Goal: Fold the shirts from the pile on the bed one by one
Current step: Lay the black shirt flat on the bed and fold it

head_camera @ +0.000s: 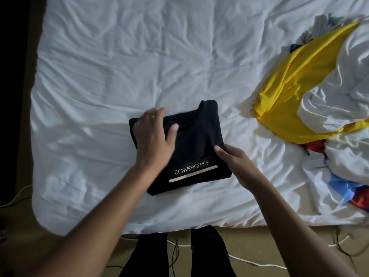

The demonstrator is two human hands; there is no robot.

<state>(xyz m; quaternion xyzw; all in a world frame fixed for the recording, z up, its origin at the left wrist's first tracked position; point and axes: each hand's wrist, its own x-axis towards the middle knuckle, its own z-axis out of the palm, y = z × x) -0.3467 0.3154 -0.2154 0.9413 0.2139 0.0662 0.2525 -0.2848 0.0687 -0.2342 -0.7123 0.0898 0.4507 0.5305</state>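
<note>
A black shirt (pixel 196 140) with the white word CONVERGENCE lies folded into a compact rectangle on the white bed (pixel 119 66), near its front edge. My left hand (pixel 154 134) rests on the shirt's left half, fingers spread and slightly blurred. My right hand (pixel 232 158) holds the shirt's right edge, thumb on top and fingers hidden under the fabric. The pile of shirts (pixel 323 96) sits at the right: a yellow one on top, with white, grey, red and blue ones around it.
The bed's front edge (pixel 179 226) runs just above my legs. White and black cables (pixel 249 260) trail over the tan floor below. A dark strip borders the bed on the left.
</note>
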